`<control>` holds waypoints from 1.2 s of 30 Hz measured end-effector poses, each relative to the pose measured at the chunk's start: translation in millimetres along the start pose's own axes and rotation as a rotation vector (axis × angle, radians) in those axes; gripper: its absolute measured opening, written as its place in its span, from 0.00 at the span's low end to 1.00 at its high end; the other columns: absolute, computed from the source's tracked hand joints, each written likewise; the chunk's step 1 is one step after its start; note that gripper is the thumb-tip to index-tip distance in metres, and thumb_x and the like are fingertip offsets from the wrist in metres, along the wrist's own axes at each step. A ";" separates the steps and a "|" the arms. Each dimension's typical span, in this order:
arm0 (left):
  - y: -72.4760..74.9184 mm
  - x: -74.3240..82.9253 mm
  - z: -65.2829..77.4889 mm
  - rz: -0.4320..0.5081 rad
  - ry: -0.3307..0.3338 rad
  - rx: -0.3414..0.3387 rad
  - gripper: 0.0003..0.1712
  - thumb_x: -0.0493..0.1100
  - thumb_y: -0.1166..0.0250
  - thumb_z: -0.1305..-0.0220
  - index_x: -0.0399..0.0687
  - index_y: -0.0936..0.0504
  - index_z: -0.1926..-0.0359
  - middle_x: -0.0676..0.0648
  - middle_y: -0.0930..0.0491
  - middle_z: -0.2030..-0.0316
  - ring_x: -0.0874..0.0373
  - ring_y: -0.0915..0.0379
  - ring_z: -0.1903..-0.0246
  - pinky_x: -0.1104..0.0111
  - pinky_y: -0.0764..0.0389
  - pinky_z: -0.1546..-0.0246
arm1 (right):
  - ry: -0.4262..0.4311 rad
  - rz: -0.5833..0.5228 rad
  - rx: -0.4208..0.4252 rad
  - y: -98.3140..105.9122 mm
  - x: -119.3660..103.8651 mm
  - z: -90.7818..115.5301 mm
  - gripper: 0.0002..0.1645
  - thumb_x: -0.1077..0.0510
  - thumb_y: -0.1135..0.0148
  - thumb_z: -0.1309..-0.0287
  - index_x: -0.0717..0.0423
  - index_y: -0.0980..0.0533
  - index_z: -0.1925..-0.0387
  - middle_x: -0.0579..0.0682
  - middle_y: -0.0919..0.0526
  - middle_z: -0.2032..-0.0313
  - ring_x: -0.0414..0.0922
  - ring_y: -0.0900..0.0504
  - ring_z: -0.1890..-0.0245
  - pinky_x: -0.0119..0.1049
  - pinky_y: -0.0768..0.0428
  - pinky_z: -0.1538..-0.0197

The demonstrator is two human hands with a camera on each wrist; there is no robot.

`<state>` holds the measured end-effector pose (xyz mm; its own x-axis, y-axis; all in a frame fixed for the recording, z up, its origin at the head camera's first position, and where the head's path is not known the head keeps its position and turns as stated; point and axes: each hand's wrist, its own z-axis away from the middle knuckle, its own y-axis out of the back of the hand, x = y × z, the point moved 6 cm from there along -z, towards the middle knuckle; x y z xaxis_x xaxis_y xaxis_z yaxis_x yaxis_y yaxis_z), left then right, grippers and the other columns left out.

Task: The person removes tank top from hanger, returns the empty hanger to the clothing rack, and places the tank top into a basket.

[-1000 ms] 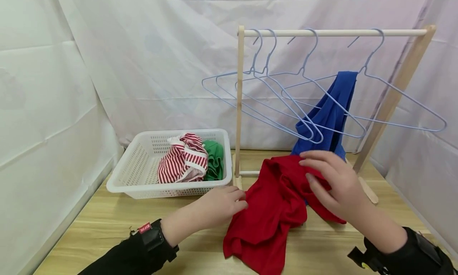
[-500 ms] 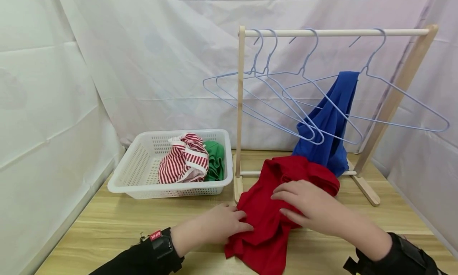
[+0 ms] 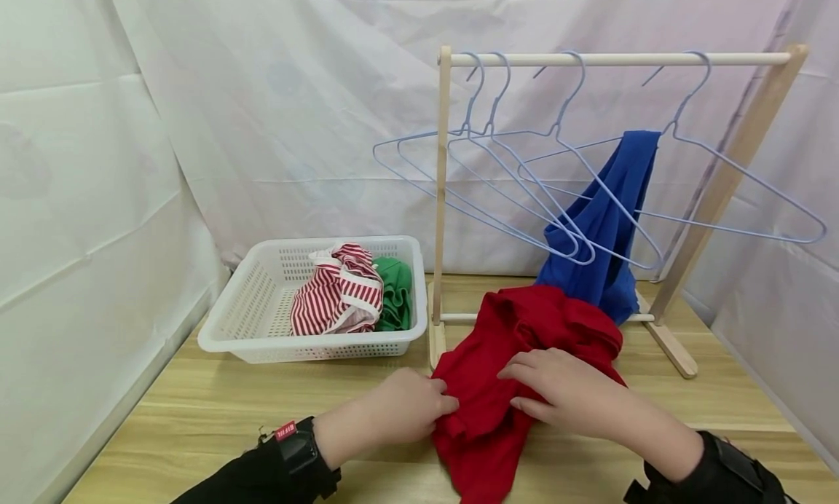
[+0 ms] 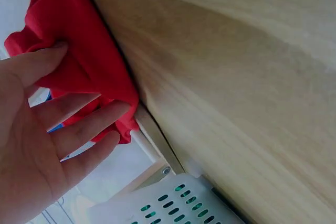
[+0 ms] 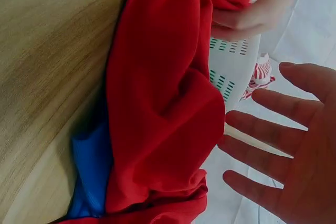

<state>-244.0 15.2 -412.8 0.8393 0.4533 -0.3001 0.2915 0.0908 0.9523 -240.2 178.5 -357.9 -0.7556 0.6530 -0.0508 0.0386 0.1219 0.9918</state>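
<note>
A rumpled red garment (image 3: 485, 387) lies on the table in front of the hanger rack. My left hand (image 3: 409, 406) pinches its left edge between thumb and fingers; the right wrist view shows red cloth bunched in that hand (image 5: 257, 6). Over the garment's right part is my right hand (image 3: 557, 387). Its fingers are spread and hold nothing; in the right wrist view the palm (image 5: 310, 156) faces the cloth, apart from it. A blue garment (image 3: 606, 220) hangs at the right-hand hanger (image 3: 734, 169), its lower end behind the red one.
A white perforated basket (image 3: 219, 325) stands at the left, with a red-and-white striped garment (image 3: 334, 293) and a green garment (image 3: 393, 293) in it. Several light blue wire hangers (image 3: 498, 154) hang from the rack's wooden rod (image 3: 623, 60). White curtains enclose the table (image 3: 197, 416).
My right hand has moved left and down from the red garment's far right part. The left hand has lowered and taken hold of the left edge; the near part of the cloth has bunched up.
</note>
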 end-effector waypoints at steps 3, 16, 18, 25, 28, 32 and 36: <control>6.3 -9.0 -0.4 0.080 0.096 0.025 0.10 0.51 0.36 0.49 0.58 0.28 0.69 0.57 0.28 0.75 0.65 0.31 0.77 0.71 0.31 0.84 | -0.016 0.019 0.024 1.7 3.2 -0.1 0.17 0.45 0.43 0.44 0.41 0.27 0.53 0.37 0.25 0.59 0.35 0.29 0.58 0.42 0.25 0.54; 25.1 -49.3 10.7 1.022 0.519 0.231 0.06 0.45 0.48 0.36 0.55 0.31 0.58 0.55 0.25 0.75 0.63 0.29 0.79 0.67 0.24 0.77 | -0.099 0.039 0.124 15.2 17.1 0.4 0.16 0.47 0.41 0.47 0.46 0.26 0.56 0.40 0.23 0.61 0.36 0.28 0.59 0.44 0.26 0.54; 25.8 -52.1 11.3 1.252 0.540 0.276 0.11 0.46 0.50 0.34 0.56 0.32 0.51 0.52 0.22 0.69 0.58 0.25 0.76 0.63 0.20 0.74 | -0.115 0.048 0.145 17.8 19.0 0.6 0.16 0.47 0.41 0.47 0.46 0.26 0.56 0.40 0.23 0.61 0.37 0.28 0.58 0.45 0.26 0.54; 37.7 -58.3 11.7 1.742 0.578 0.436 0.19 0.44 0.53 0.32 0.50 0.40 0.41 0.39 0.23 0.66 0.46 0.23 0.73 0.58 0.19 0.70 | -0.188 0.060 0.190 25.9 26.7 3.2 0.16 0.47 0.42 0.46 0.47 0.26 0.56 0.42 0.23 0.59 0.41 0.28 0.56 0.48 0.27 0.54; 45.2 -60.4 13.7 1.862 0.584 0.505 0.19 0.44 0.54 0.31 0.49 0.40 0.42 0.39 0.24 0.64 0.46 0.23 0.70 0.60 0.19 0.68 | -0.204 0.053 0.217 29.1 30.0 5.2 0.17 0.48 0.42 0.45 0.48 0.27 0.55 0.42 0.24 0.58 0.42 0.29 0.54 0.49 0.27 0.53; 57.0 -63.4 17.2 1.981 0.557 0.596 0.18 0.46 0.54 0.31 0.48 0.40 0.43 0.41 0.25 0.59 0.47 0.23 0.67 0.62 0.20 0.67 | -0.217 0.033 0.275 34.1 35.0 7.8 0.17 0.49 0.43 0.45 0.49 0.27 0.54 0.43 0.24 0.56 0.43 0.29 0.52 0.51 0.28 0.52; 71.3 -68.3 24.1 2.039 0.533 0.706 0.16 0.44 0.54 0.31 0.46 0.41 0.45 0.41 0.25 0.60 0.50 0.23 0.69 0.64 0.19 0.68 | -0.232 0.022 0.321 39.5 39.7 8.8 0.16 0.52 0.43 0.44 0.50 0.27 0.54 0.45 0.23 0.57 0.44 0.28 0.54 0.52 0.27 0.52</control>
<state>-269.5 -30.6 -325.8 0.0023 -0.3707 0.9287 -0.3808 -0.8591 -0.3420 -263.0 215.8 -321.7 -0.5860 0.8051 -0.0920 0.2829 0.3097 0.9078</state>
